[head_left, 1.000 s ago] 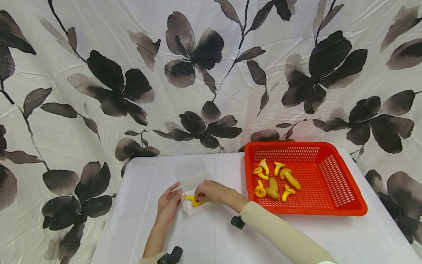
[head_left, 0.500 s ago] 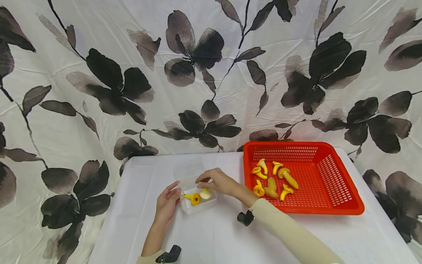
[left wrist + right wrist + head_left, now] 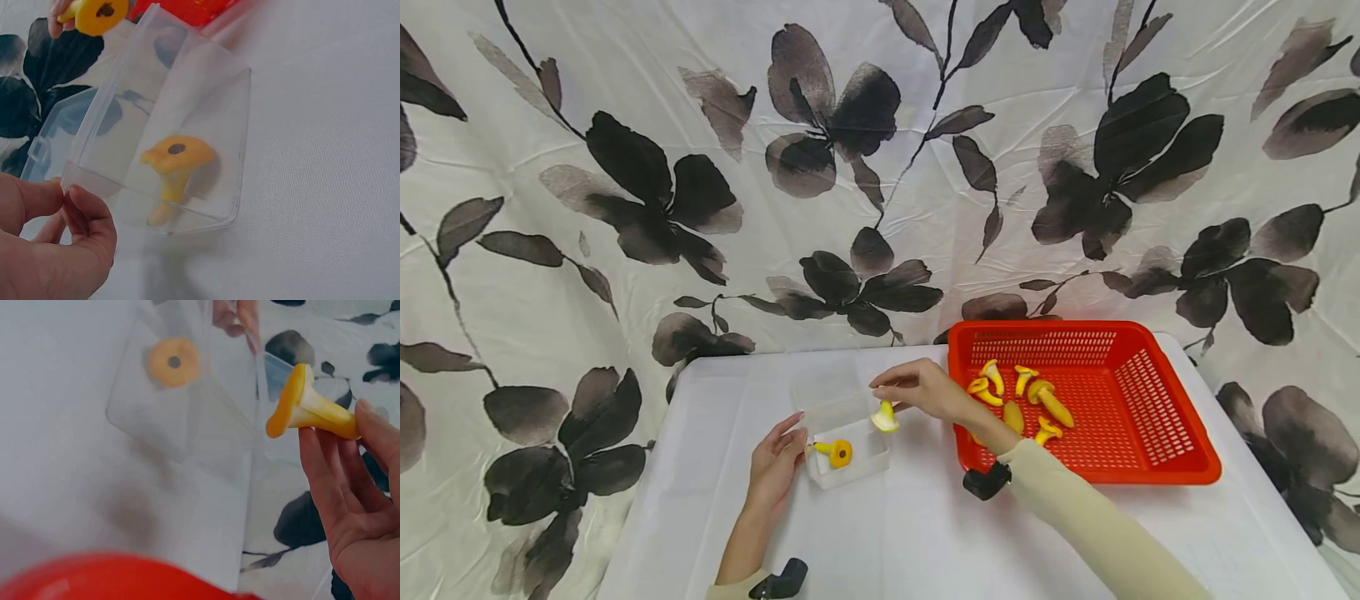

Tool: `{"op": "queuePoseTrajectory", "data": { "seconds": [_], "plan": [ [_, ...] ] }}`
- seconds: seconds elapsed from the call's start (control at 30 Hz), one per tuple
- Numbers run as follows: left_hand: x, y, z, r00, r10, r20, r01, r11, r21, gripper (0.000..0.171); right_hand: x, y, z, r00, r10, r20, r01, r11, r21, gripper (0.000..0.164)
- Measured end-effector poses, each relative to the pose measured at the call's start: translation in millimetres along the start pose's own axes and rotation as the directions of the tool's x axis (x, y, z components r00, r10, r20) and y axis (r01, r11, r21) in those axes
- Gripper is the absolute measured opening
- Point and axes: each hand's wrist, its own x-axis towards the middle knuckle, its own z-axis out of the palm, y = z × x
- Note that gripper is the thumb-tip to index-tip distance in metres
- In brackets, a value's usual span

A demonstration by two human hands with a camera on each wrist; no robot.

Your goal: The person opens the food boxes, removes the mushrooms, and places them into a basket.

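Note:
A clear plastic box [image 3: 871, 457] stands on the table, and one yellow chanterelle mushroom [image 3: 840, 453] with a dark spot in its cap lies in it. At the box's left side is my left hand [image 3: 775, 462]; the left wrist view shows its thumb and finger pinching the rim. My right hand [image 3: 925, 390] holds a second yellow chanterelle [image 3: 312, 411] by the stem, cap downward in the head view, above the box's right edge. Both chanterelles also appear in the left wrist view, the held one partly cut off at the top.
Right of the box is a red perforated basket [image 3: 1157, 475] with several yellow mushrooms and a thicker brownish-yellow mushroom [image 3: 1051, 403]. My right forearm crosses its front left corner. The box's clear lid [image 3: 823, 386] lies opened behind it. A floral cloth [image 3: 865, 208] hangs behind the table.
My right hand has lifted a chanterelle up out of the box and moved it rightward to the box's right edge. The left hand stays at the rim.

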Motion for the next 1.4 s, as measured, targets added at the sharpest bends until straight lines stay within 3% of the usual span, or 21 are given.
{"op": "queuePoseTrajectory", "data": {
  "seconds": [0.6, 0.9, 1.07, 1.4],
  "plan": [
    [-0.9, 0.0, -2.2, 1.0, -0.011, 0.01, 0.011, 1.0, -0.009, 0.044, -36.8, 9.6, -68.6, 0.978, 0.116, -0.173, -0.092, 0.986, 0.14, 0.032],
    [-1.2, 0.1, -1.2, 1.0, -0.015, 0.007, 0.015, 1.0, 0.002, 0.044, -60.9, 20.9, -104.3, 0.952, 0.191, -0.24, -0.171, 0.98, 0.104, 0.042],
    [-1.8, -0.3, -1.6, 1.0, -0.018, 0.0, 0.018, 1.0, 0.018, 0.044, -68.1, 34.2, -116.8, 0.935, 0.233, -0.268, -0.212, 0.972, 0.105, 0.046],
    [-2.2, 0.2, -1.9, 1.0, -0.007, 0.002, 0.007, 1.0, 0.008, 0.044, -69.6, 62.7, -130.3, 0.925, 0.286, -0.249, -0.267, 0.958, 0.107, 0.047]
  ]
}}
